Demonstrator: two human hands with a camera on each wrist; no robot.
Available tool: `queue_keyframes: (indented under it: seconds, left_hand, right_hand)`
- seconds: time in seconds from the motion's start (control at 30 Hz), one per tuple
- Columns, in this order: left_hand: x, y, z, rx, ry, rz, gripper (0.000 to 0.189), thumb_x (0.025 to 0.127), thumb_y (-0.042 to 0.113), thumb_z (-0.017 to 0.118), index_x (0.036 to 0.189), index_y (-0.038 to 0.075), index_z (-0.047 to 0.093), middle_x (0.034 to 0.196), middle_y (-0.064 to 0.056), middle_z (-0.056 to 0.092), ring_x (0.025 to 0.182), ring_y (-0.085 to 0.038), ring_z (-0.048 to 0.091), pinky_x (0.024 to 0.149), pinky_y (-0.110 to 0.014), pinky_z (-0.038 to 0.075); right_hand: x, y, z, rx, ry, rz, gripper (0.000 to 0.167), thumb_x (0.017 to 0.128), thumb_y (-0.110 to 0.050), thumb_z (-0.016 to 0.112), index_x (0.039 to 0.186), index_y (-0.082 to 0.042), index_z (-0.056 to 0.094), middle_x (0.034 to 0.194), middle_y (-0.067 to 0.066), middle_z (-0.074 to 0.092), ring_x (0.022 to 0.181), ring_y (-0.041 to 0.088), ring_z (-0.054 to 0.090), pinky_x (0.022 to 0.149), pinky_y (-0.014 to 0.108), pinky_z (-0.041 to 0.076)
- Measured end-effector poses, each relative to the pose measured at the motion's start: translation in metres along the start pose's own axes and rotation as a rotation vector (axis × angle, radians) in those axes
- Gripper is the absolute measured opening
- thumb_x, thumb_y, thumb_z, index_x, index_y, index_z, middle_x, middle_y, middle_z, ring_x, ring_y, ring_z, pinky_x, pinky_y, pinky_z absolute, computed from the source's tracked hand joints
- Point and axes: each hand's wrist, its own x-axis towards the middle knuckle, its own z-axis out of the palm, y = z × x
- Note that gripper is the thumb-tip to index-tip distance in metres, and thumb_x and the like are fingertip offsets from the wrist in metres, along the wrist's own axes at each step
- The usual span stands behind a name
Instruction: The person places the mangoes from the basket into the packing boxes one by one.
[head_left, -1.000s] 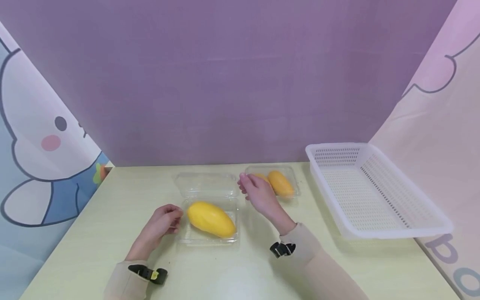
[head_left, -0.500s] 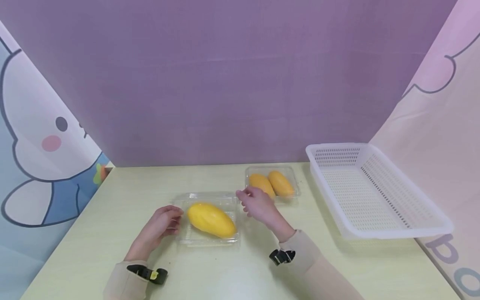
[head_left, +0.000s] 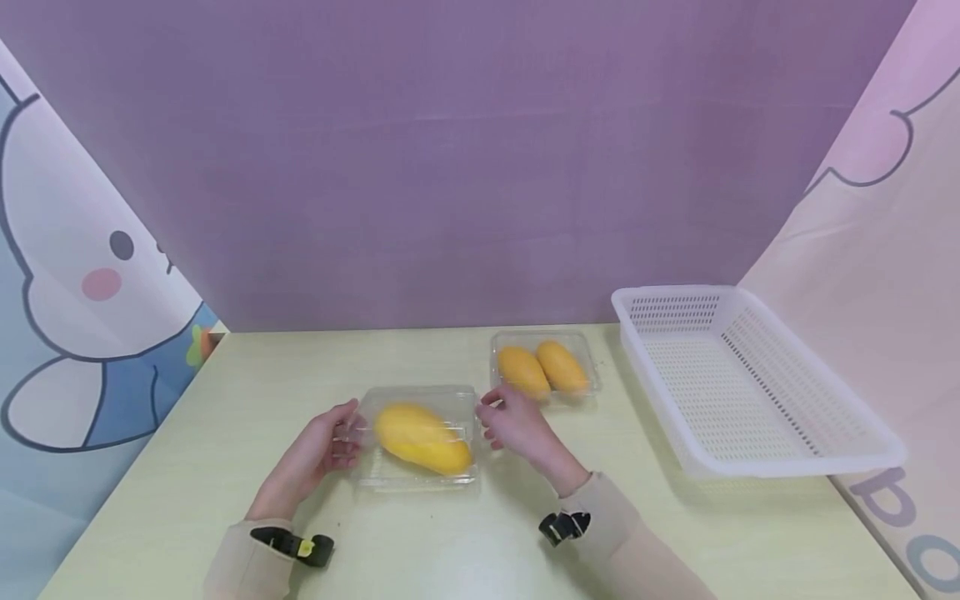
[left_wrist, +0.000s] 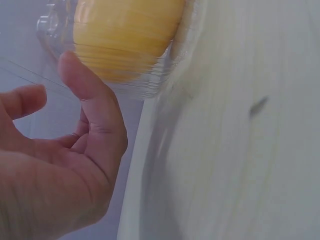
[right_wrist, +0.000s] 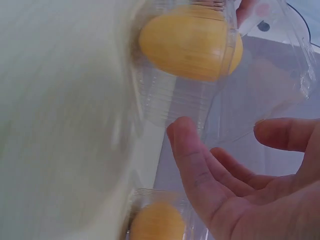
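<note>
A clear hinged plastic box (head_left: 416, 483) rests on the table in the head view with a yellow mango (head_left: 420, 439) inside. Its lid (right_wrist: 270, 90) is partly lowered over the fruit; the right wrist view shows it tilted up from the base. My left hand (head_left: 318, 454) is at the box's left side, fingers bent, thumb and forefinger apart, the forefingertip against the plastic in the left wrist view. At the right side is my right hand (head_left: 521, 425); its thumb (right_wrist: 282, 132) meets the lid's edge and its forefinger reaches the box's side, with a gap between them.
Behind my right hand sits a second clear box (head_left: 588, 346) holding two orange-yellow mangoes (head_left: 561, 367). A white slotted plastic basket (head_left: 750, 392) stands on the right of the pale table (head_left: 420, 550). A purple backdrop (head_left: 450, 167) rises behind.
The lid has swung from lying back behind the box to partly over the mango. My right hand has come lower and nearer; my left fingers have spread slightly at the box's side.
</note>
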Motion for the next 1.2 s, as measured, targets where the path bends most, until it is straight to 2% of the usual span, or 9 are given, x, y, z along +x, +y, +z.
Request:
queue_keyframes:
  seconds: [0.17, 0.43, 0.57, 0.8, 0.97, 1.2]
  left_hand:
    - [0.001, -0.001, 0.0, 0.008, -0.014, 0.012, 0.037, 0.106, 0.033, 0.048, 0.109, -0.002, 0.058, 0.082, -0.003, 0.059, 0.068, -0.014, 0.056, 0.064, -0.03, 0.053]
    - [0.004, -0.004, 0.0, 0.046, -0.026, 0.059, 0.023, 0.103, 0.018, 0.05, 0.102, -0.003, 0.058, 0.075, -0.002, 0.057, 0.062, -0.015, 0.053, 0.057, -0.028, 0.048]
    - [0.005, -0.004, 0.0, 0.061, -0.026, 0.066, 0.02, 0.102, 0.016, 0.05, 0.102, -0.003, 0.056, 0.076, -0.003, 0.057, 0.06, -0.014, 0.053, 0.056, -0.027, 0.048]
    - [0.005, -0.006, 0.001, 0.096, -0.016, 0.079, 0.026, 0.103, 0.015, 0.05, 0.113, -0.009, 0.054, 0.081, -0.005, 0.058, 0.062, -0.015, 0.055, 0.058, -0.028, 0.05]
    - [0.004, -0.005, 0.004, 0.114, -0.001, 0.073, 0.027, 0.103, 0.014, 0.048, 0.113, -0.01, 0.052, 0.082, -0.007, 0.058, 0.063, -0.015, 0.054, 0.058, -0.028, 0.05]
    - [0.001, -0.003, 0.007, 0.134, 0.011, 0.065, 0.026, 0.102, 0.013, 0.046, 0.112, -0.01, 0.052, 0.081, -0.007, 0.056, 0.064, -0.016, 0.053, 0.057, -0.027, 0.048]
  right_hand:
    - [0.0, 0.005, 0.003, 0.042, -0.021, 0.019, 0.033, 0.096, -0.011, 0.059, 0.119, 0.012, 0.057, 0.092, 0.017, 0.067, 0.081, 0.031, 0.069, 0.072, 0.043, 0.061]
    - [0.002, 0.011, 0.005, 0.074, -0.073, 0.057, 0.024, 0.096, -0.003, 0.058, 0.111, 0.014, 0.063, 0.084, 0.015, 0.067, 0.07, 0.021, 0.067, 0.069, 0.038, 0.062]
    - [0.003, 0.013, 0.005, 0.088, -0.078, 0.055, 0.022, 0.097, -0.003, 0.058, 0.109, 0.014, 0.063, 0.084, 0.016, 0.067, 0.069, 0.02, 0.067, 0.069, 0.039, 0.062]
    - [0.001, 0.017, 0.003, 0.069, -0.077, 0.065, 0.018, 0.098, -0.007, 0.059, 0.098, 0.01, 0.065, 0.076, 0.015, 0.066, 0.062, 0.02, 0.066, 0.062, 0.036, 0.061]
    - [0.0, 0.018, 0.0, 0.043, -0.126, 0.076, 0.022, 0.1, -0.012, 0.059, 0.093, 0.008, 0.065, 0.074, 0.016, 0.067, 0.061, 0.02, 0.066, 0.06, 0.035, 0.06]
    - [-0.004, 0.018, -0.006, 0.026, -0.222, 0.097, 0.016, 0.095, -0.011, 0.064, 0.094, 0.005, 0.067, 0.075, 0.015, 0.068, 0.062, 0.02, 0.066, 0.062, 0.035, 0.06]
